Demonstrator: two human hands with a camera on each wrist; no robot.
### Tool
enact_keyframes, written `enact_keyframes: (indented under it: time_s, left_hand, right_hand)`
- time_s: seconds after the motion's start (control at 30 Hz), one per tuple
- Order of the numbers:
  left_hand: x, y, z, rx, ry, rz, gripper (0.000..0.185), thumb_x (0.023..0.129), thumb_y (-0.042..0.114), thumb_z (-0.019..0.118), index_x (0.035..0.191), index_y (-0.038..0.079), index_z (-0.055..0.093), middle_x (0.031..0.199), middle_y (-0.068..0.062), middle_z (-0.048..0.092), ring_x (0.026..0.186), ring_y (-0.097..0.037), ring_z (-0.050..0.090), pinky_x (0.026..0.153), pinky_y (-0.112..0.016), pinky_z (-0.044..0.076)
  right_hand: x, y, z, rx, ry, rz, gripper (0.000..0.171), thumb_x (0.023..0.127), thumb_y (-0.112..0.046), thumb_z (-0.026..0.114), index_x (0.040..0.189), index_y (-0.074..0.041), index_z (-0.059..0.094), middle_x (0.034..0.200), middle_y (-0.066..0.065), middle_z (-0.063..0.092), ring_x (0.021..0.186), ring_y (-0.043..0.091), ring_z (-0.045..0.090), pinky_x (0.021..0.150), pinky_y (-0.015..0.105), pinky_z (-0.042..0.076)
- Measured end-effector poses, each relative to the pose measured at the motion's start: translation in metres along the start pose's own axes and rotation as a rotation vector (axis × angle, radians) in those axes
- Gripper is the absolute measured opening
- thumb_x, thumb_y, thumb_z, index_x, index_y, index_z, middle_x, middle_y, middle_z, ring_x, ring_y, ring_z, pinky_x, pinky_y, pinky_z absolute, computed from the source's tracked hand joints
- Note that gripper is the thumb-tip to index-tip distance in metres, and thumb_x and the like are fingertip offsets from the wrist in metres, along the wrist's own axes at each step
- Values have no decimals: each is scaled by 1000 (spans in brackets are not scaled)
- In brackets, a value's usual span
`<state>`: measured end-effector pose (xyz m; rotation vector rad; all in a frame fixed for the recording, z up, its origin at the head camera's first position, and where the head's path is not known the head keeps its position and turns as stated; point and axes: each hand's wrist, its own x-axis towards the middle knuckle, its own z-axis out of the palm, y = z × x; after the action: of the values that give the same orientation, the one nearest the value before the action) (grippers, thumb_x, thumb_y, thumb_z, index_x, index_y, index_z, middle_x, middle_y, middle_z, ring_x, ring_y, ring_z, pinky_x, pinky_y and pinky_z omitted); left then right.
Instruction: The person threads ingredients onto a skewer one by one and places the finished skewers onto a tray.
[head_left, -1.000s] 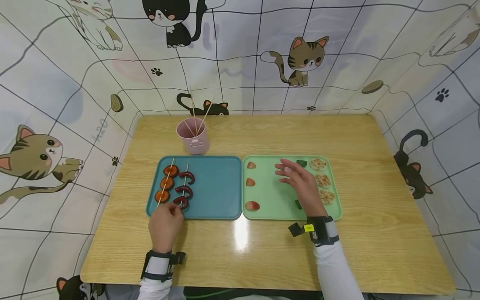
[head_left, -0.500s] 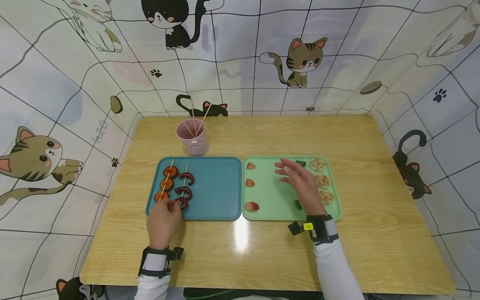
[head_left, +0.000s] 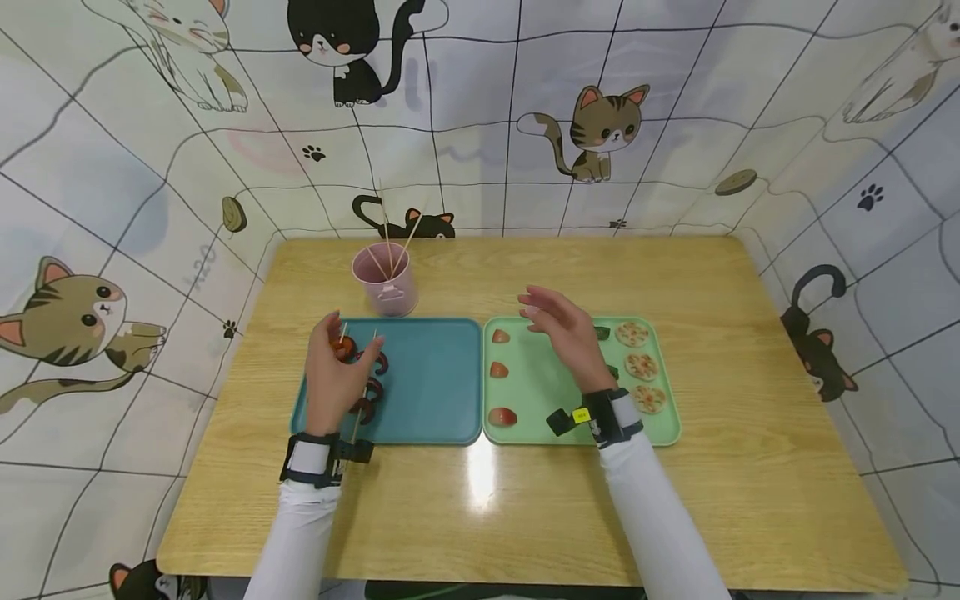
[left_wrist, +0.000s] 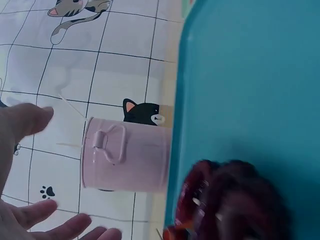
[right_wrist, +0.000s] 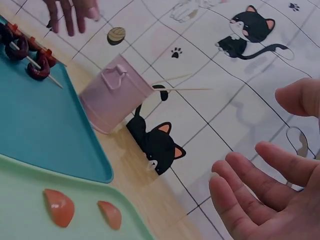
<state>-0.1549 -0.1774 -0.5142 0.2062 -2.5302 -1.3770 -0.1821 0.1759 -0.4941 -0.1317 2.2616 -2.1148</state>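
Note:
My left hand (head_left: 335, 383) hovers over the left side of the blue tray (head_left: 431, 383), fingers spread and nothing between them. Beneath it lie two skewers, one with orange round pieces (head_left: 345, 348), partly hidden by the hand, and one with dark red curved pieces (head_left: 364, 410). In the left wrist view the dark red pieces (left_wrist: 240, 200) look blurred. My right hand (head_left: 567, 337) is raised above the green tray (head_left: 540, 404) with loosely bent fingers, holding nothing. Red wedges (head_left: 502, 417) line that tray's left side; round speckled slices (head_left: 641, 367) line its right.
Behind the blue tray stands a pink bucket (head_left: 392, 293) with several thin wooden sticks (head_left: 403, 250) poking out. Green pieces (head_left: 602, 332) lie beside the speckled slices, partly behind the right hand and wrist. A cat-patterned wall covering (head_left: 480, 108) surrounds the wooden table (head_left: 480, 542).
My left hand has let go at the near end of the skewers, spread its fingers and moved forward over them. The right hand has shifted a little left and forward.

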Motion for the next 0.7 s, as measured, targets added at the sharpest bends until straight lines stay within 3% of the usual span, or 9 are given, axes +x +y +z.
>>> enact_keyframes:
  time_s: [0.2,0.33,0.5,0.7]
  left_hand:
    - [31,4,10,-77,-35,12,94,88,41,81,160,12,27,160,-18,37,144,-35,40,111,-56,41]
    - [53,4,22,-85,-42,18,99,86,37,83,161,10,24,162,-18,33,149,-34,34,114,-55,39]
    - [77,5,34,-80,-48,-19,104,84,34,85,163,11,21,165,-15,30,151,-33,30,120,-54,34]
    - [91,5,44,-96,-41,-44,111,81,35,88,164,12,18,167,-14,26,154,-31,27,123,-53,29]
  right_hand:
    - [36,-8,22,-87,-16,-28,54,99,-32,69,149,-22,51,147,3,60,134,22,56,111,40,47]
    - [60,-15,38,-157,-18,-41,63,96,-36,72,152,-24,47,151,3,55,139,23,53,115,45,42]
    - [91,-20,61,-214,-36,-46,67,96,-39,72,154,-21,44,152,5,54,138,21,54,114,41,44]
    - [125,-28,88,-203,-46,-30,65,97,-40,71,153,-21,46,147,6,58,132,22,59,106,37,51]
